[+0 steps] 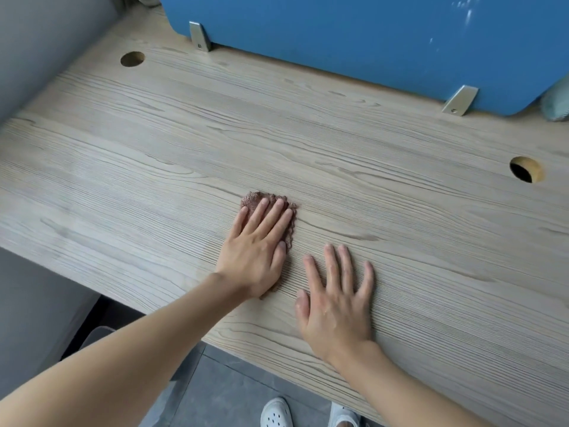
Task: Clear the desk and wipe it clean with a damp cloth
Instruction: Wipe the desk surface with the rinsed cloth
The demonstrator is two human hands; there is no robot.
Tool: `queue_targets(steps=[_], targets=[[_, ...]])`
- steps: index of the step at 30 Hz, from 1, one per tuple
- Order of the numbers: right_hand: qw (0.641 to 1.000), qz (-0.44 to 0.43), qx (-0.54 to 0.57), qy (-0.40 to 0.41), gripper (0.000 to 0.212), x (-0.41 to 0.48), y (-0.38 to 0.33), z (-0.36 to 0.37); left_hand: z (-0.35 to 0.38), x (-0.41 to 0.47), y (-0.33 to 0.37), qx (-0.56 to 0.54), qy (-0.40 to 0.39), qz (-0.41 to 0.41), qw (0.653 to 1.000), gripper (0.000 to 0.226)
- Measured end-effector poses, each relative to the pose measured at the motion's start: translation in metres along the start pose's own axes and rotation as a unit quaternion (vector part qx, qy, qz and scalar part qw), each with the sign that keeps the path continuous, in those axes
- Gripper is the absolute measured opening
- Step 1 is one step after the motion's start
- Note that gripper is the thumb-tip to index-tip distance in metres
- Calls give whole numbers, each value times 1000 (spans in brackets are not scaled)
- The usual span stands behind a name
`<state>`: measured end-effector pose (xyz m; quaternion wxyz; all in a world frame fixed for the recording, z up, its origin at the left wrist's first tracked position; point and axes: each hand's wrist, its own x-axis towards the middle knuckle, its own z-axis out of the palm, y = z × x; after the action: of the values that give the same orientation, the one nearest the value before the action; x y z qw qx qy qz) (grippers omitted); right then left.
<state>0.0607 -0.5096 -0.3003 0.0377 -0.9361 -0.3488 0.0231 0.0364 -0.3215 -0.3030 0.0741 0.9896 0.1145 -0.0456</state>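
Note:
A pale wood-grain desk fills the view. A small brown cloth lies flat on it near the middle. My left hand presses down on the cloth with straight fingers and covers most of it. My right hand rests flat on the bare desk just to the right of the cloth, fingers spread, holding nothing.
A blue partition panel on metal brackets stands along the desk's far edge. Two round cable holes pierce the desk top. A grey wall bounds the left side. A teal object shows at the right edge.

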Motion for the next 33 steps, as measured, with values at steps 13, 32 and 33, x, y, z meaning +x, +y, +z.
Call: queue_targets(steps=[13,32,33], targets=[[996,86,-9,28,65,78,23,9,-2,17,-9,4,-2,14,1000,64],[996,85,-27,-3,67,79,24,4,-9,76,-16,13,10,-2,1000,66],[996,85,-27,-2,67,79,24,4,-9,73,-11,13,1,12,1000,66]])
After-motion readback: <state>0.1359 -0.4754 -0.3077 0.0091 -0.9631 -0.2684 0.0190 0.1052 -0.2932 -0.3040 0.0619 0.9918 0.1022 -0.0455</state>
